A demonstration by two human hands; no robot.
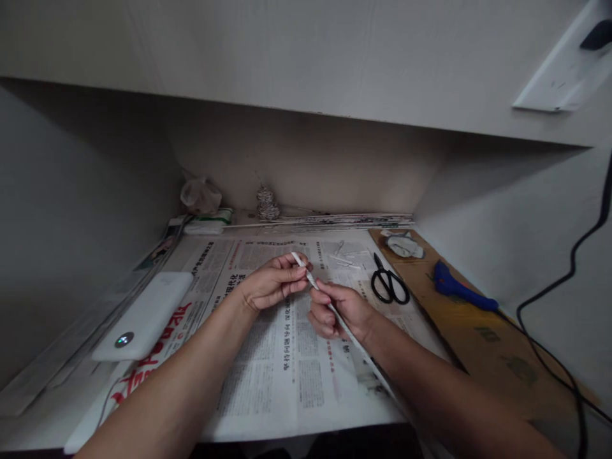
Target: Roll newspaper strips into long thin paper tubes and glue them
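A long, thin rolled paper stick (350, 333) slants from the middle of the view down to the lower right. Near its upper end my left hand (276, 280) pinches it between thumb and fingers. Just below, my right hand (342, 310) grips the same stick with curled fingers. Both hands are held above a newspaper sheet (268, 376) spread over the table. To the right of my right hand lie black-handled scissors (389, 285), and small white paper scraps (348, 260) are scattered behind them.
A blue glue gun (461, 290) and its cable lie on cardboard (471, 328) at right. Rolled paper sticks (335, 221) line the back, beside a small woven paper piece (268, 204). A white power bank (146, 315) rests at left. A panel (306, 57) overhangs the table.
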